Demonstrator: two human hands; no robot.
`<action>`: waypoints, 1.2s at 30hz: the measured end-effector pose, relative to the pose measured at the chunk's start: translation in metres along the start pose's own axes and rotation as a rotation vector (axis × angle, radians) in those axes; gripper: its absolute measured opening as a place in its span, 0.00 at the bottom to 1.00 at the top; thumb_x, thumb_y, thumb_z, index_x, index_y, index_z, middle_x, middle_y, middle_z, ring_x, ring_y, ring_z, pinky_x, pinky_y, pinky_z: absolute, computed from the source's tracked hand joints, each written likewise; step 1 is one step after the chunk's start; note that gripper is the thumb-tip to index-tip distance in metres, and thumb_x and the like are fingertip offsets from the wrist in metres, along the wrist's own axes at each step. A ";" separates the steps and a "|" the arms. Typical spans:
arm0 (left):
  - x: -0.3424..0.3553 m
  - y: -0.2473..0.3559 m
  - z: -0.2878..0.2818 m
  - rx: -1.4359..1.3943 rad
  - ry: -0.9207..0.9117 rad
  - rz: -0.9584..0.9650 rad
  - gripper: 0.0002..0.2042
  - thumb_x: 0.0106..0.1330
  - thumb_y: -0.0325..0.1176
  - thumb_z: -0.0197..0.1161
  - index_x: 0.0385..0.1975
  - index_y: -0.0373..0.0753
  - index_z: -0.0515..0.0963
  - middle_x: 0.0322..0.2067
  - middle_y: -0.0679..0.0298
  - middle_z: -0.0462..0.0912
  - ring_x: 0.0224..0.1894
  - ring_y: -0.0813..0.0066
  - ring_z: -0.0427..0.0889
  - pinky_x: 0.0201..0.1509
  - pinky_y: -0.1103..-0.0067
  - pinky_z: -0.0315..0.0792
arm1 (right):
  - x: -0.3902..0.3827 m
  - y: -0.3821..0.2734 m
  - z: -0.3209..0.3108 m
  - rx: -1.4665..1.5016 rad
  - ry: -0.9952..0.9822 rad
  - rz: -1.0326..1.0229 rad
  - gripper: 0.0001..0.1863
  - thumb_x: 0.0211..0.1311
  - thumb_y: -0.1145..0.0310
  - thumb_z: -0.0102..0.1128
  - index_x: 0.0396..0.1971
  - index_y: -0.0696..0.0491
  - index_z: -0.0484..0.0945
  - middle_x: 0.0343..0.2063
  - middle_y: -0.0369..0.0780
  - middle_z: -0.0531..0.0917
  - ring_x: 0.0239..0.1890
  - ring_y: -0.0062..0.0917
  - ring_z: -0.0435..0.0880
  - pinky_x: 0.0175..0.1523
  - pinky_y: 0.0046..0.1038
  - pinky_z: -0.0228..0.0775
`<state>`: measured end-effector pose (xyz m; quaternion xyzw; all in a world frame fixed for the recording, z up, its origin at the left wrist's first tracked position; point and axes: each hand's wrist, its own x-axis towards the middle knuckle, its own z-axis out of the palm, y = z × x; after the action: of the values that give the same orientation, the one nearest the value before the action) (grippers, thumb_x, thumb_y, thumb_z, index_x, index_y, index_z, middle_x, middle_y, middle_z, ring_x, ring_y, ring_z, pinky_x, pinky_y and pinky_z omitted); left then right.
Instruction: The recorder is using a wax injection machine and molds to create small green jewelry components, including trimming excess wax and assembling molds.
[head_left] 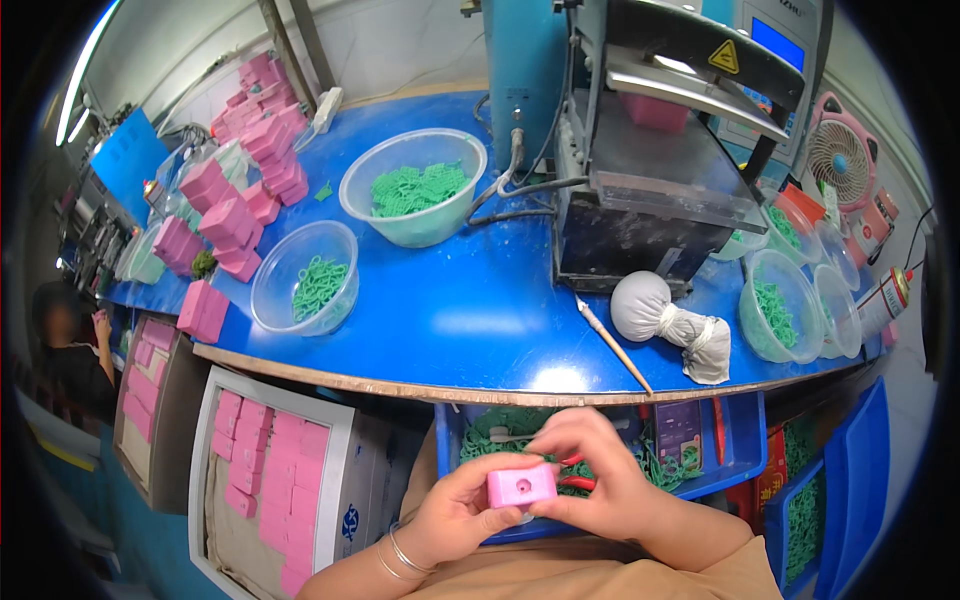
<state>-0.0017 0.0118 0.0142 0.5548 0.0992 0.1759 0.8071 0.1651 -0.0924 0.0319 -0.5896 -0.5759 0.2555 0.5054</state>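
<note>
I hold a small pink block (540, 480) with a round hole in its upper face over a blue tray (733, 440) of green pieces. My left hand (455, 515) is closed round its left side, with thumb below. My right hand (610, 480) grips its right end, fingers curled above. A red-handled tool (577, 483) lies behind my right fingers, partly hidden.
The blue bench (450, 330) holds pink block stacks (230, 225), bowls (410, 185) of green pieces, a press (650, 200), a cloth pouch (705, 345) and a wooden stick (615, 345). Boxes (340, 480) of pink blocks stand lower left. Another person (85, 360) is at far left.
</note>
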 end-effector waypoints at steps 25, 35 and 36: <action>0.068 0.114 -0.037 1.510 -0.209 -0.009 0.41 0.35 0.37 0.77 0.53 0.34 0.65 0.44 0.50 0.68 0.46 0.53 0.72 0.52 0.71 0.69 | -0.001 -0.043 -0.118 1.061 -0.025 0.320 0.27 0.64 0.64 0.43 0.60 0.63 0.55 0.47 0.58 0.73 0.31 0.36 0.82 0.35 0.29 0.74; 0.071 0.105 0.020 1.318 0.023 0.601 0.45 0.40 0.44 0.76 0.55 0.25 0.61 0.47 0.46 0.69 0.49 0.55 0.71 0.52 0.71 0.68 | -0.002 -0.010 -0.076 1.329 -0.632 0.565 0.36 0.63 0.74 0.46 0.66 0.49 0.37 0.55 0.56 0.65 0.36 0.35 0.82 0.39 0.28 0.75; 0.073 0.103 0.024 1.312 -0.081 0.474 0.43 0.42 0.44 0.75 0.55 0.24 0.61 0.48 0.46 0.68 0.50 0.55 0.71 0.52 0.71 0.68 | -0.001 -0.007 -0.066 1.318 -0.656 0.586 0.36 0.63 0.73 0.45 0.66 0.48 0.38 0.55 0.55 0.66 0.35 0.34 0.82 0.39 0.28 0.76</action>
<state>0.0556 0.0535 0.1214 0.9404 0.0309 0.2302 0.2484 0.2204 -0.1151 0.0618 -0.1909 -0.2467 0.8274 0.4670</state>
